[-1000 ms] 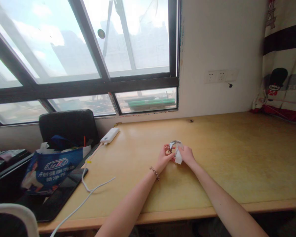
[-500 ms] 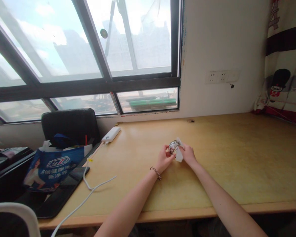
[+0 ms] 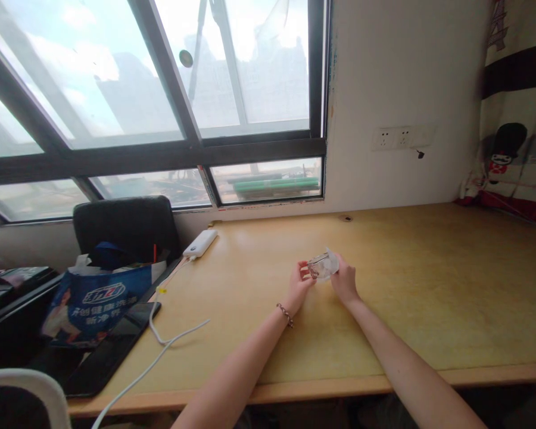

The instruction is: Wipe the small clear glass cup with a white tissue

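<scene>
A small translucent plastic bag (image 3: 329, 266) is held above the wooden table, between my two hands. Thin dark strands, like a coiled wire bundle (image 3: 313, 272), show at its left side and seem to lie at least partly within the bag. My left hand (image 3: 298, 288) curls its fingers and thumb around that left end. On the other side my right hand (image 3: 346, 282) grips the bag's right edge, its fingertips partly hidden behind the plastic. A beaded bracelet circles my left wrist.
On the table's left stand a white power bank (image 3: 200, 243) and a white cable (image 3: 174, 339). A black tablet-like slab (image 3: 111, 351) lies at the left edge. Beyond it, a blue bag (image 3: 98, 304) rests by a black chair (image 3: 125, 220). A window and wall sockets (image 3: 393, 138) are behind.
The wire bundle, earlier bare in my left hand beside the bag, now appears at least partly covered by the plastic. My right hand has turned slightly, and the bag looks more spread.
</scene>
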The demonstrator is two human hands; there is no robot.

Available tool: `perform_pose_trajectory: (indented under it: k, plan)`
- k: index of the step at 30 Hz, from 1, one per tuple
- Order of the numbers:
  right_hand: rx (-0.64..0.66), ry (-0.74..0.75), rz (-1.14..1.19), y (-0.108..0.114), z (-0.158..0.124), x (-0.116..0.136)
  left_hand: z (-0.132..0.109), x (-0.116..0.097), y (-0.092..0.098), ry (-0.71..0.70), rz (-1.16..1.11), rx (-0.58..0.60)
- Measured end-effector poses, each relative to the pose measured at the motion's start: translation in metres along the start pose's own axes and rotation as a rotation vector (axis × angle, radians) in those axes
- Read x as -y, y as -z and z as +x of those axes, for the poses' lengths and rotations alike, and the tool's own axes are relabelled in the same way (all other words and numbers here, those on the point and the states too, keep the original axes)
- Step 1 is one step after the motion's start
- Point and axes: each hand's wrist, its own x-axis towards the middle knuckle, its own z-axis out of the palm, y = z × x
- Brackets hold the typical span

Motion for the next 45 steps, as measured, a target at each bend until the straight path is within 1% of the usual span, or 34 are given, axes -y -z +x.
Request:
perform_pose_trajectory:
  k: [1,2,4,5,6,9,12,13,15,19,21,23,26,28,30,32,34,38,41,42,45]
  plan:
    - [-0.022,0.044,-0.025,0.003,0.000,0.003,0.001,0.001,0.000,0.089,-0.063,0.000]
    - [-0.038,0.077,-0.047,0.006,-0.001,0.005,0.002,0.001,0.000,0.191,-0.140,0.031]
    - [-0.061,0.133,-0.081,0.008,-0.002,0.006,0.003,-0.001,0.002,0.375,-0.307,0.149]
    - [-0.064,0.163,-0.090,0.008,-0.003,0.006,0.002,-0.002,0.003,0.436,-0.379,0.206]
    - [-0.056,0.196,-0.093,0.007,-0.003,0.006,0.002,-0.004,0.004,0.475,-0.439,0.249]
    - [0.007,0.292,-0.080,0.006,-0.003,0.006,0.000,-0.009,0.010,0.536,-0.570,0.308]
    - [0.040,0.316,-0.051,0.007,-0.001,0.007,-0.001,-0.013,0.015,0.583,-0.639,0.335]
    - [0.045,0.309,-0.039,0.007,0.000,0.007,-0.001,-0.014,0.016,0.584,-0.645,0.339]
    - [0.062,0.287,-0.016,0.007,0.003,0.005,-0.002,-0.016,0.015,0.532,-0.657,0.313]
    - [0.134,0.169,0.062,0.002,0.008,-0.002,-0.001,-0.017,0.012,0.363,-0.690,0.173]
    - [0.185,0.101,0.163,-0.004,0.009,-0.006,0.000,-0.018,0.012,0.323,-0.680,0.107]
    - [0.260,0.073,0.297,-0.009,0.007,-0.006,0.002,-0.018,0.014,0.289,-0.676,0.052]
    - [0.393,0.091,0.435,-0.012,0.001,0.001,0.004,-0.017,0.018,0.263,-0.709,0.007]
    - [0.457,0.151,0.415,-0.010,-0.003,0.008,0.005,-0.014,0.020,0.259,-0.742,-0.005]
    - [0.487,0.238,0.347,-0.007,-0.005,0.014,0.006,-0.012,0.022,0.258,-0.768,-0.004]
    - [0.490,0.311,0.287,-0.004,-0.005,0.018,0.008,-0.009,0.022,0.266,-0.784,-0.002]
    - [0.453,0.341,0.254,-0.003,-0.004,0.019,0.009,-0.008,0.023,0.291,-0.788,-0.012]
    - [0.325,0.292,0.243,-0.002,-0.001,0.018,0.008,-0.008,0.020,0.376,-0.739,-0.012]
    - [0.286,0.296,0.207,-0.002,-0.001,0.019,0.007,-0.007,0.019,0.391,-0.702,-0.012]
    - [0.293,0.329,0.180,-0.002,-0.002,0.020,0.006,-0.007,0.018,0.381,-0.702,-0.016]
    - [0.360,0.491,0.061,-0.002,-0.004,0.024,0.007,-0.008,0.019,0.354,-0.697,-0.044]
